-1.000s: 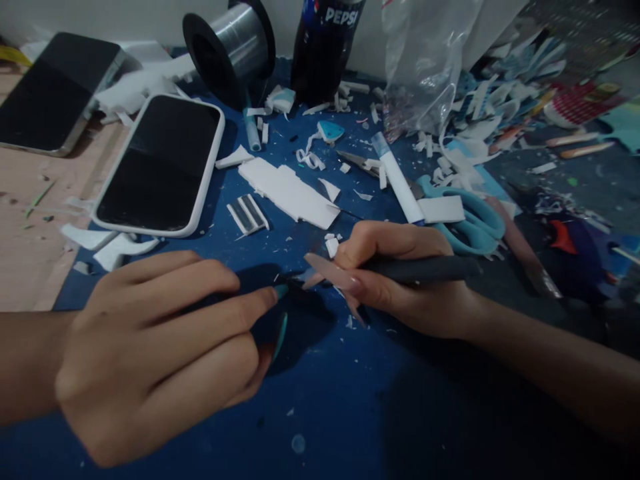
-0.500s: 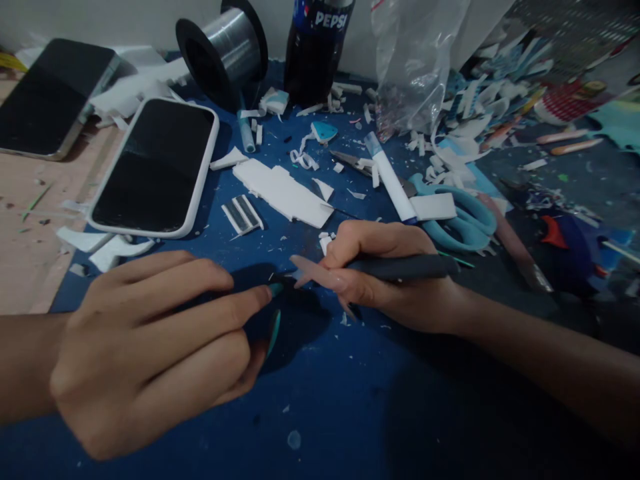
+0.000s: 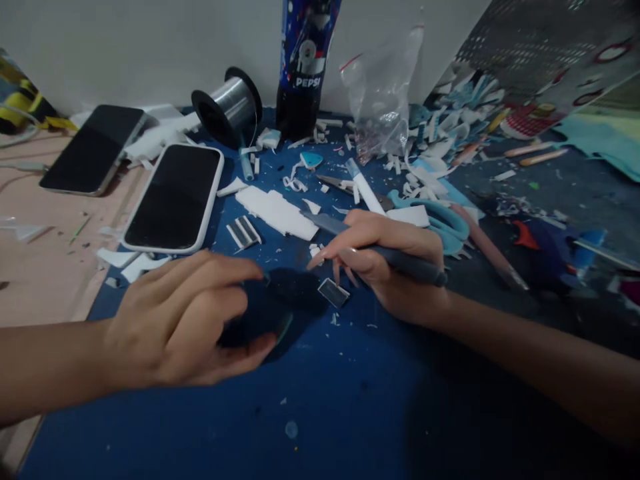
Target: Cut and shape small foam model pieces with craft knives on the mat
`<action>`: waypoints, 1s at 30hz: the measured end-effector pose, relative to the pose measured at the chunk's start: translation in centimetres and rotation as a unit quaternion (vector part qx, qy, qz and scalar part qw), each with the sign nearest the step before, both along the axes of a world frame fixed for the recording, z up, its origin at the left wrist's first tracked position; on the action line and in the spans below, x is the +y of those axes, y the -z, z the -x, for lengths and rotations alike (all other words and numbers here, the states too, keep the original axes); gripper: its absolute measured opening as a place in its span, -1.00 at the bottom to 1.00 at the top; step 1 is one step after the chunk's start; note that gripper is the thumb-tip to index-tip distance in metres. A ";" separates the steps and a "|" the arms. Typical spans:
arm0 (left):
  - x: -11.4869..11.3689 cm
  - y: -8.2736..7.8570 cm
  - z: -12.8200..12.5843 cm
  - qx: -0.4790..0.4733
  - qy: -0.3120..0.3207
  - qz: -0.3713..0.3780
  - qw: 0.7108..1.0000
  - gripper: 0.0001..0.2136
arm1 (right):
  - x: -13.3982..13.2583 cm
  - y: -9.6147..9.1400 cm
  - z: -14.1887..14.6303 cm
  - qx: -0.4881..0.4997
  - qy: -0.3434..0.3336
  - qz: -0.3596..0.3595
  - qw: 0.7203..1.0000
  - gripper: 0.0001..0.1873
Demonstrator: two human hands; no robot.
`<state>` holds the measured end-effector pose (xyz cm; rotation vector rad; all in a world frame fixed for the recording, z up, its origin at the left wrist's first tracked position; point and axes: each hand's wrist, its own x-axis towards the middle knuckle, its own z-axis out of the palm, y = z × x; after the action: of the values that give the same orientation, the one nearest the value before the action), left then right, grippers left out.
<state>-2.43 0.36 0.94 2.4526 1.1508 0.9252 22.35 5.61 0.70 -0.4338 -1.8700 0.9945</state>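
My right hand [image 3: 400,250] grips a dark-handled craft knife [image 3: 417,268], its blade pointing left over the blue work surface [image 3: 345,400]. Just below the right fingertips lies a small dark rectangle with pale edges [image 3: 333,293]. To the left, my left hand [image 3: 185,327] hovers with thumb and index finger apart and nothing visible between them. Beyond the hands are a white cut-out foam-like piece [image 3: 277,211] and a small white piece with dark strips [image 3: 243,233].
Two phones, one in a white case [image 3: 175,198] and one dark [image 3: 95,148], lie at left. Behind stand a wire spool [image 3: 231,103], a Pepsi bottle [image 3: 303,73] and a clear plastic bag [image 3: 383,100]. Blue-handled scissors [image 3: 453,223], a white pen [image 3: 367,190] and scraps lie at right.
My left thumb and index finger have spread and drawn back from the knife tip. The knife has lifted away, and the small dark rectangle now shows on the surface. The view has tilted up.
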 end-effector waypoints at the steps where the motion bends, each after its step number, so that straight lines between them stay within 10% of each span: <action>1: 0.0 0.1 -0.1 0.044 -0.003 -0.054 0.998 -0.69 | 0.0 -0.4 -0.3 -0.015 0.020 -0.029 0.999 -0.87; 8: 0.1 0.1 -2.0 0.189 -0.041 -0.149 0.970 -0.59 | 0.1 -3.5 -2.2 -0.152 0.083 -0.125 0.977 -0.91; 14: -0.1 0.2 -2.4 0.172 -0.023 -0.142 0.975 -0.74 | 0.4 -3.4 -4.3 -0.236 -0.004 -0.168 0.957 -0.70; 30: 0.3 0.0 -1.3 0.070 0.083 -0.022 0.994 -0.80 | -0.6 -2.5 -4.8 -0.323 -0.039 -0.069 0.943 -0.68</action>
<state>-1.12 0.68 0.92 2.6379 0.9587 0.7493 27.20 4.97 3.19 -0.6601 -2.5435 0.8166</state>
